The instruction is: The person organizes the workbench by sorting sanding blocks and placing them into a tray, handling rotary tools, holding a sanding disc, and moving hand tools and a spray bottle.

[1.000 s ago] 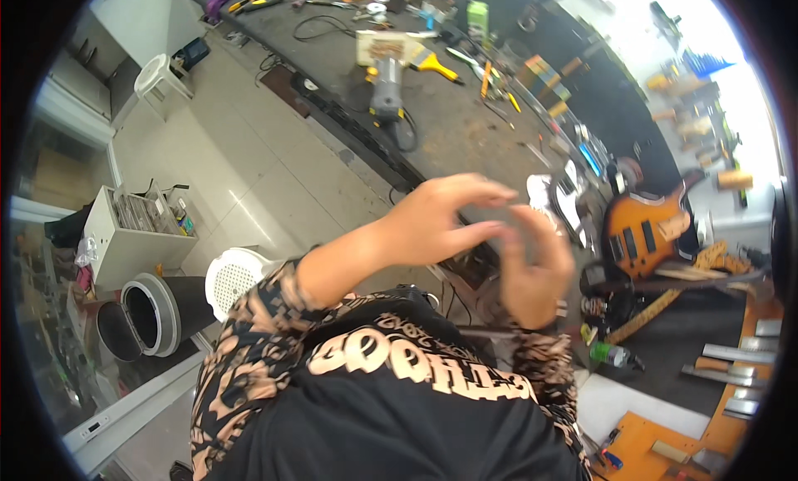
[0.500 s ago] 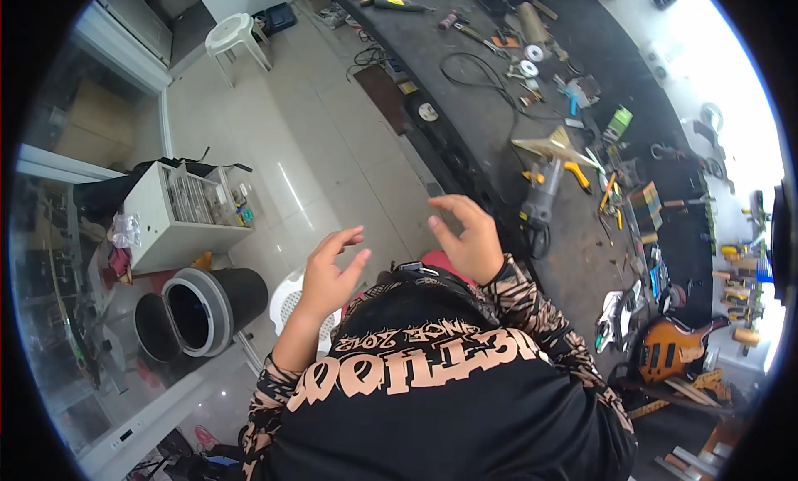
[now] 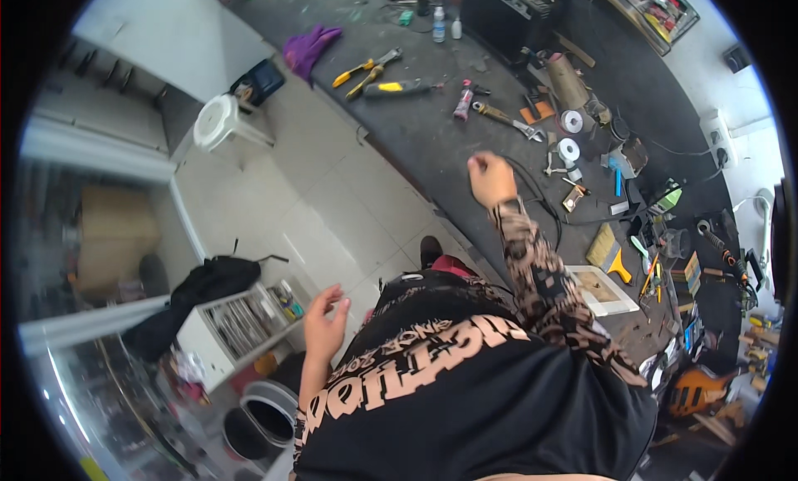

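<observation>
My right hand [image 3: 492,180] is stretched forward over the dark workbench [image 3: 453,161], fingers curled in; whatever they hold, if anything, is hidden. A black cable [image 3: 544,200] loops on the bench just right of it, and I cannot tell whether the hand touches it. Farther off lie an adjustable wrench [image 3: 509,120] with a worn handle and a small pink tube [image 3: 464,100]. Low at my left side, my left hand [image 3: 327,319] hangs in the air with fingers apart, holding nothing.
Pliers [image 3: 378,72], a purple cloth [image 3: 309,51], white rolls [image 3: 571,121], a wide brush [image 3: 608,252] and a pale framed panel [image 3: 600,292] lie on the bench. On the left stand a white stool [image 3: 220,122], a drawer cabinet [image 3: 208,348] and a grey-rimmed bin [image 3: 270,410]. A guitar [image 3: 697,391] is at right.
The view has shifted toward the bench's far left end. My right hand has moved forward over the bench and its fingers have curled. My left hand stays open and low.
</observation>
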Motion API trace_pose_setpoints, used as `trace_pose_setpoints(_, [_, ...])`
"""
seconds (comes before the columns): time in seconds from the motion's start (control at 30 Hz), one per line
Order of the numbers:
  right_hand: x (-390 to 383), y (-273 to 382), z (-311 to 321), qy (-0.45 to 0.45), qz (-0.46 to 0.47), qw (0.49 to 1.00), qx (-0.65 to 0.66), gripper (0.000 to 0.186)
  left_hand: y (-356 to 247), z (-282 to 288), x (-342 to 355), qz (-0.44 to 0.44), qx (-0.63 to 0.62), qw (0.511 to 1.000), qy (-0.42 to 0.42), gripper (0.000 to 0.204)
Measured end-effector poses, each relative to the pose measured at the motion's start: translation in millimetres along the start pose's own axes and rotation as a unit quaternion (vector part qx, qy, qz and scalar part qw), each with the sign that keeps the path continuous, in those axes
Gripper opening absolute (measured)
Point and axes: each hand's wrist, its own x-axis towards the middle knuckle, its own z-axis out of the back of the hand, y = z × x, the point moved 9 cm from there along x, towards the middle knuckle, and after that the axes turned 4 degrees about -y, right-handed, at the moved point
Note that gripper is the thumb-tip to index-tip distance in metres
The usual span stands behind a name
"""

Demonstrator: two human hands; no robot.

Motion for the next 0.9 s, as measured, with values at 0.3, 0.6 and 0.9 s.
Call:
trace_pose_setpoints(0.3, [160,-63,-26,-0.020,0.066,0.946,-0.317,0.031,-13,28,224,0.016,-0.023,0.999,0.041,0.035])
trace_pose_setpoints(0.6, [120,-29,33,-0.108,0.075,0.941,-0.311,0.017,-79,-1,451,-0.158,0.037,0.953,0.255,0.035])
trace_pose_setpoints(0.9, [144,-56,213,-0.183,-0.131,0.831,-0.509,0.015,-125,-6,522,-0.168,0.001,0.958,0.231,0.034])
